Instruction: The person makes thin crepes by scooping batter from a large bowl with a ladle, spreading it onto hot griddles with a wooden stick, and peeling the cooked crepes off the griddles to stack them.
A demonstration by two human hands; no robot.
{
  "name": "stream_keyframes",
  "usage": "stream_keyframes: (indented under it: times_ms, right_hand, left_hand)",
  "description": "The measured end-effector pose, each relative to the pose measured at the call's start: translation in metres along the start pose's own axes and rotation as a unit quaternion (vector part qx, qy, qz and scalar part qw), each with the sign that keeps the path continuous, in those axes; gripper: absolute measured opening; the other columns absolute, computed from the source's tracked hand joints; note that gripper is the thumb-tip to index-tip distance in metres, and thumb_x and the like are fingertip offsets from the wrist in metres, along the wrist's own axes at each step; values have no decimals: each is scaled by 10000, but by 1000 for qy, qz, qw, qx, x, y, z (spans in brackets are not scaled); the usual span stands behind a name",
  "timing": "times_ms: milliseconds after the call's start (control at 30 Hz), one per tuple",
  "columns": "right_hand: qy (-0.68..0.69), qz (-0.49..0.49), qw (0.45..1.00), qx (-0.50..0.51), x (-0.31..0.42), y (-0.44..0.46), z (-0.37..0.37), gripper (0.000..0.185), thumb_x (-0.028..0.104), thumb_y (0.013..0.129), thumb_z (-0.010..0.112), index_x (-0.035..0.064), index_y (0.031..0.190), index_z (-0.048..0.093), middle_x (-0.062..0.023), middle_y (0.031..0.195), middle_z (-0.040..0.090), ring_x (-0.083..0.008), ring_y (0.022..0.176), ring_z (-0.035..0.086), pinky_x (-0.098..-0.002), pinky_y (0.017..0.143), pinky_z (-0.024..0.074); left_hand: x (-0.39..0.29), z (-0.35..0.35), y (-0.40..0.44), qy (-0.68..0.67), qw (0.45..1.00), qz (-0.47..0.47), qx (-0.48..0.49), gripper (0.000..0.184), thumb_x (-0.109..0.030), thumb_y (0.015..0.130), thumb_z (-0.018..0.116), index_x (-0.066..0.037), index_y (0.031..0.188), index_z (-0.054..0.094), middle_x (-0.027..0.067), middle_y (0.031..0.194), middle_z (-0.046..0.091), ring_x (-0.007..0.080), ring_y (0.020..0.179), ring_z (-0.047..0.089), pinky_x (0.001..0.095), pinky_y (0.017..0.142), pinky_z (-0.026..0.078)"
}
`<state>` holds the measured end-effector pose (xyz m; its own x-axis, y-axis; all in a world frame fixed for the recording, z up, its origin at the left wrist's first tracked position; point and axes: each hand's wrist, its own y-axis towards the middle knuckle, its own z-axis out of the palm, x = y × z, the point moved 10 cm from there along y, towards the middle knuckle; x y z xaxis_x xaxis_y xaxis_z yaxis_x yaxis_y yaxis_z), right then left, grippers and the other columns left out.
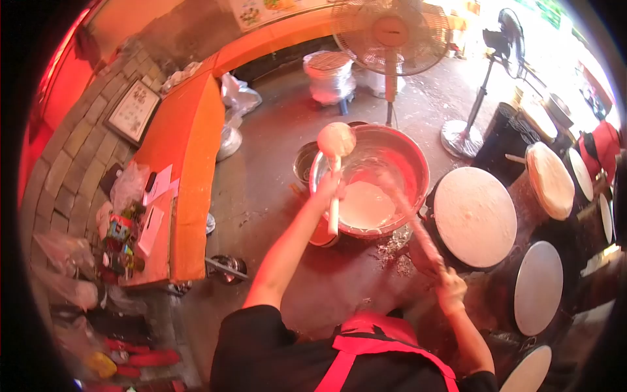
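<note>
My left hand (329, 189) is closed around the pale handle of a ladle (336, 140), whose round bowl points away from me over the rim of a large basin (422, 160). Pale, wet batter (366, 205) lies in the basin's bottom and streaks its inner wall. In my right hand (450, 292) I grip a long stick (425, 243), slightly blurred, which slants down into the basin; its far end is smeared, so its shape there is unclear. Just beyond this hand sits a round griddle (475, 217) covered with a pale, thin pancake.
More round griddles (539, 287) line the right side. A pale round pancake pile (550, 180) stands near them. Two fans, a near one (390, 31) and a far one (462, 136), stand ahead. An orange-edged counter (191, 176) runs along the left. Crumbs (395, 251) litter the floor.
</note>
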<state>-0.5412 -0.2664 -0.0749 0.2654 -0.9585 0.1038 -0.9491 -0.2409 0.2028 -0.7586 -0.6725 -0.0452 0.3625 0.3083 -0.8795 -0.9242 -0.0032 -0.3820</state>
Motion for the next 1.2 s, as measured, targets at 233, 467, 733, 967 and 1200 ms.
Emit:
stream_keyframes:
  times_ms: [233,467,733,967,1200]
  right_hand:
    - [221,237,945,-41,-22,-54,-24,574,106,936,531,98,1479,345,-204,1346,525,-422,1029,608,-457,838,506]
    - [282,261,911,-152,-84,-121,-76,484,112,988,482,33,1454,380,-174,1454,446,-300,1333,448,-370,1068,386]
    - [370,457,795,-145,-170,-240,-11,513,52,963,508,127,1462,417,-79,1067,625,-157,896,589,-270,757,466]
    - [448,530,671,-259,-228,-328,-42,482,173,981,545,149,1449,431,58,711,483,-18,477,370,-190,412,309]
    - [449,557,656,-242,-234,-378,-39,507,200,983,539,147,1464,388,46,703,496,-26,435,365,-203,362,291]
  left_hand:
    - [77,13,20,-315,888,-292,166,115,-107,993,478,-23,985,400,16,695,430,71,482,442,176,403,404]
    - [-105,102,-88,-368,820,-318,301,263,-220,1056,333,36,1061,393,25,663,395,99,452,417,234,327,359]
    - [-75,103,17,-312,853,-376,184,111,-103,987,480,-35,985,393,1,689,432,66,489,428,175,376,385]
    - [-136,190,-30,-390,789,-324,348,103,-102,1021,391,0,1002,392,26,711,441,81,521,454,194,396,411]
    - [-10,142,40,-331,834,-419,140,155,-160,984,470,-40,915,400,11,676,446,82,482,430,208,406,401]
